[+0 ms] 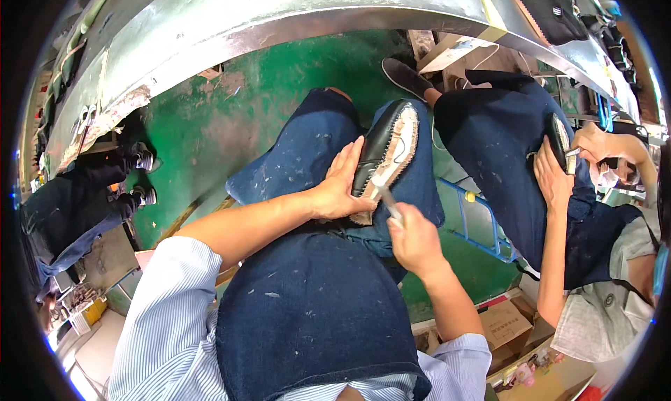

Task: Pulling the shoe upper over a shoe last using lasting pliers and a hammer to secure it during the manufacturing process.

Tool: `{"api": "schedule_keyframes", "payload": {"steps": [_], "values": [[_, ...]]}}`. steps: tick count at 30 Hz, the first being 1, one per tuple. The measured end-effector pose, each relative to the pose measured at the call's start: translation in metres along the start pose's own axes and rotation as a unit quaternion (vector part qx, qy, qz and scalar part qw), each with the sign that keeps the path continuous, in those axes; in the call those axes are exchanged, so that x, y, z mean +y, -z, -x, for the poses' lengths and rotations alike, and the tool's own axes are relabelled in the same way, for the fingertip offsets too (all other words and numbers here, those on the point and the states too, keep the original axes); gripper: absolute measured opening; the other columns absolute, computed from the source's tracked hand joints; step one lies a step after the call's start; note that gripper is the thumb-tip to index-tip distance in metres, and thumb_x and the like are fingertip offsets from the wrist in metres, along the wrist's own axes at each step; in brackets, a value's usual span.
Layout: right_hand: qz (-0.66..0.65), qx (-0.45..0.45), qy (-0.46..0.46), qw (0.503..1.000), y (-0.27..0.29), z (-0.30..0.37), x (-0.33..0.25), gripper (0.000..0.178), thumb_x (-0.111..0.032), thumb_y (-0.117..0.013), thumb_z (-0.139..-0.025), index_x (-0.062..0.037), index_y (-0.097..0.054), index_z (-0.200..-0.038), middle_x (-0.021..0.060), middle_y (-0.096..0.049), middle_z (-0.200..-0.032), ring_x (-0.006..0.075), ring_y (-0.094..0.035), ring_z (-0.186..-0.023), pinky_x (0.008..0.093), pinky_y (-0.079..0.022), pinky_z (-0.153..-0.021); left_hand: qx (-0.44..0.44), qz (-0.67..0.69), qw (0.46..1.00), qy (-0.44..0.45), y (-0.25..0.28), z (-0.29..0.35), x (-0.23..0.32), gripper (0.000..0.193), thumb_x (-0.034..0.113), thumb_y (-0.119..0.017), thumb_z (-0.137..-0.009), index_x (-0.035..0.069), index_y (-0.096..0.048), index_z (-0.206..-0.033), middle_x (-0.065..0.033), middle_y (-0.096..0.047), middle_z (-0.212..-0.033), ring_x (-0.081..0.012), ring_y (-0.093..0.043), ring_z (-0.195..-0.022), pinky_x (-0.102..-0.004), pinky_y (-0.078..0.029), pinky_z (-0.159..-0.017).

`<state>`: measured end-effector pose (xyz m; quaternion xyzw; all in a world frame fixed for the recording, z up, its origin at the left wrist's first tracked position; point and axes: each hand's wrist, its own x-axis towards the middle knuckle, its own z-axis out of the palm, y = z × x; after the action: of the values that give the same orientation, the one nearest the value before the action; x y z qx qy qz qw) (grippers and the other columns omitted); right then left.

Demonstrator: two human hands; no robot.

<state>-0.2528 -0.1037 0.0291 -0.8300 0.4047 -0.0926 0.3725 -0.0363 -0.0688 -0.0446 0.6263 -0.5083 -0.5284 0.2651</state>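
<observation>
Across my lap lies a black leather shoe [386,165], its toe pointing away from me. Its unfinished underside [397,154] faces right, pale and rough with a frayed edge. My left hand [341,186] steadies it, fingers along the black side and thumb by the heel end. In my right hand [415,239] is a short hand tool with a grey shaft [390,204]. Its pale end is at the underside, near the middle of the shoe. The tool is smeared by motion, so its exact kind is unclear.
At right, a co-worker's hand [554,181] holds a similar shoe [559,141]. A metal-edged bench [293,17] curves across the far side above a green floor [210,142]. Between us stands a blue metal frame [482,226]. A cardboard box [504,324] lies at lower right.
</observation>
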Motion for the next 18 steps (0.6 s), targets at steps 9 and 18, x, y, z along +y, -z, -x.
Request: {"api": "schedule_keyframes", "payload": {"steps": [9, 18], "values": [[0.075, -0.038, -0.074, 0.994, 0.018, -0.034, 0.004, 0.032, -0.030, -0.050, -0.100, 0.0011, -0.057, -0.103, 0.0232, -0.064, -0.091, 0.0424, -0.064, -0.081, 0.0463, -0.051, -0.069, -0.048, 0.109, 0.993, 0.001, 0.008, -0.003, -0.004, 0.127, 0.016, -0.083, -0.072, 0.008, 0.014, -0.155, -0.0202, -0.001, -0.161, -0.0285, -0.004, -0.150, -0.0360, -0.012, -0.120], [0.055, -0.061, -0.084, 0.993, 0.026, -0.058, 0.024, 0.036, -0.031, -0.046, -0.102, 0.0024, -0.056, -0.092, 0.0219, -0.064, -0.081, 0.0423, -0.064, -0.076, 0.0474, -0.051, -0.070, -0.091, 0.262, 0.961, 0.020, 0.011, -0.009, -0.015, 0.126, 0.019, -0.082, -0.072, 0.011, 0.012, -0.155, -0.0214, -0.004, -0.160, -0.0322, -0.008, -0.149, -0.0385, -0.017, -0.120]]}}
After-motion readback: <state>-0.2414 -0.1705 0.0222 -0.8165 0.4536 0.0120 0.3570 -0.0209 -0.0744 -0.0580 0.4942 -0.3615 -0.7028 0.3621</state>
